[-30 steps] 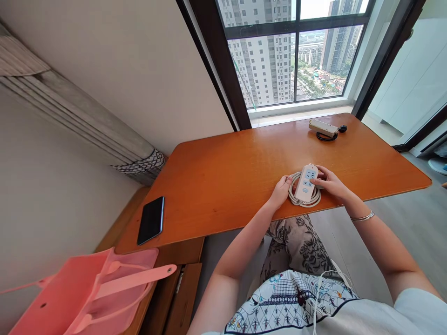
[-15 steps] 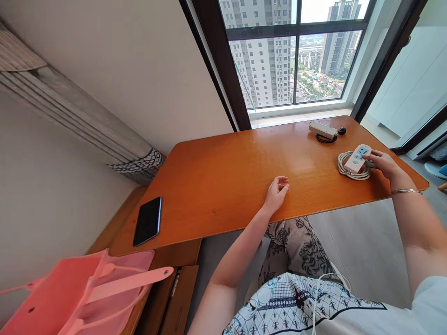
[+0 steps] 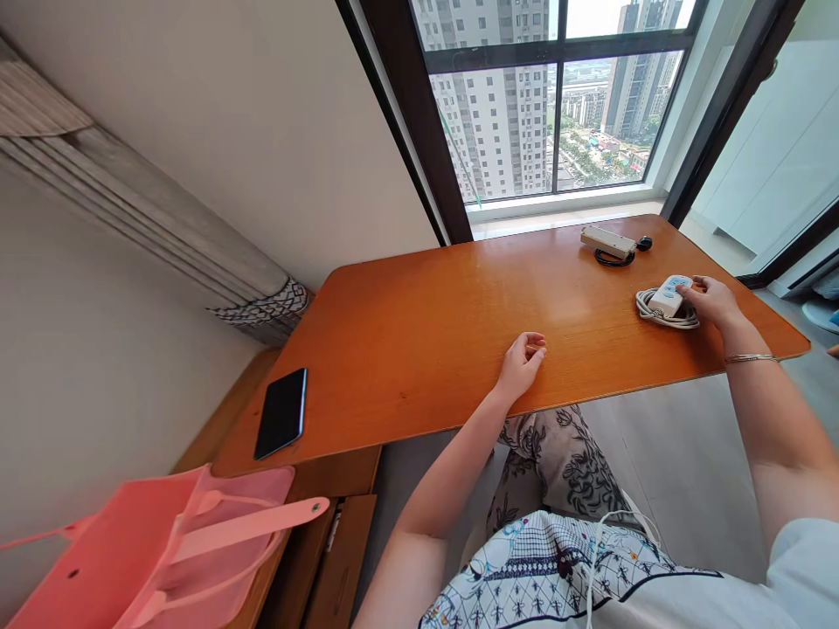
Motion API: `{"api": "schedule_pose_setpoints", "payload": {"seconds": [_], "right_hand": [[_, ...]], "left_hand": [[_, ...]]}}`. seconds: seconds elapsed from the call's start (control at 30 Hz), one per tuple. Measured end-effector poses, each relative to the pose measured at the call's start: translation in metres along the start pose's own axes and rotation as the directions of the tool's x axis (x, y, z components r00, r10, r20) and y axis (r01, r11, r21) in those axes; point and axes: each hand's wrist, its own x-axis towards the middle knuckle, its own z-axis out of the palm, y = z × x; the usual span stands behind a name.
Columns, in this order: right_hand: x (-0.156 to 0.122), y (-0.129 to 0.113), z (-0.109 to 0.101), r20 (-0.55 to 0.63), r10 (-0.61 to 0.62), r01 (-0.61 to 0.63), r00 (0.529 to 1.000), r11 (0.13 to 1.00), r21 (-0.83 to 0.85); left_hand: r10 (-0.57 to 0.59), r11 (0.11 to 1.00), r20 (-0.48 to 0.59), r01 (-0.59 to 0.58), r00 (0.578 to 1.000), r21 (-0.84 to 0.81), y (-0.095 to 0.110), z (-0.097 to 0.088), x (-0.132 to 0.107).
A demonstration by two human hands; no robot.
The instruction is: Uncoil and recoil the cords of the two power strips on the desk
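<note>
At the right end of the orange-brown table (image 3: 419, 341), my right hand (image 3: 713, 301) grips a white power strip (image 3: 667, 297) with blue socket faces. The strip is tilted and rests over its coiled white cord (image 3: 675, 321). Some of my right fingers are hidden behind the strip. My left hand (image 3: 523, 362) rests near the table's front edge, fingers loosely curled and slightly apart, holding nothing. Farther back lies a second, cream-coloured power strip (image 3: 608, 241) with a black cord and plug (image 3: 644, 244).
A dark tablet or phone (image 3: 281, 414) lies at the table's left end. Beside that end, a pink bag (image 3: 144, 533) with straps stands over brown wooden furniture (image 3: 341, 559). A window (image 3: 557, 131) is behind the table, and a tied curtain (image 3: 176, 218) hangs at the left.
My right hand has tipped the white power strip so its socket face shows more foreshortened, and has shifted slightly left. My left hand stays in place.
</note>
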Motion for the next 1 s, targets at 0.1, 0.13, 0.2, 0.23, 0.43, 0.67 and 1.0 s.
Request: {"api": "schedule_pose_setpoints", "payload": {"seconds": [0.1,0.13,0.2,0.23,0.43,0.67,1.0], "right_hand": [[-0.005,-0.012,-0.005,0.019,0.051,-0.051,0.999,0.999,-0.008],[-0.008,-0.016,-0.007,-0.006,0.058,-0.058,0.998,0.998,-0.008],[-0.017,-0.026,-0.009,-0.095,0.018,-0.016,0.995,1.000,0.023],[-0.022,-0.031,-0.009,-0.156,-0.030,0.039,0.987,0.998,0.056],[-0.083,-0.078,0.020,-0.397,-0.419,0.537,0.816,0.805,0.253],[-0.170,-0.132,0.080,-0.120,-0.717,0.690,0.687,0.592,0.416],[-0.180,-0.132,0.105,0.027,-0.733,0.649,0.680,0.619,0.443]], "left_hand": [[-0.001,1.000,0.003,0.001,1.000,0.004,0.000,0.000,-0.001],[0.000,1.000,0.001,0.000,1.000,0.003,0.000,0.000,-0.001],[0.007,1.000,-0.004,-0.007,1.000,0.000,0.001,0.001,-0.001],[0.012,1.000,-0.004,-0.012,1.000,-0.001,0.002,0.001,-0.001],[0.066,0.996,-0.017,-0.065,0.998,0.058,0.005,0.000,-0.004],[0.171,0.959,-0.033,-0.158,0.985,0.233,0.008,-0.003,-0.011],[0.219,0.929,-0.022,-0.201,0.976,0.311,0.008,-0.002,-0.013]]}}
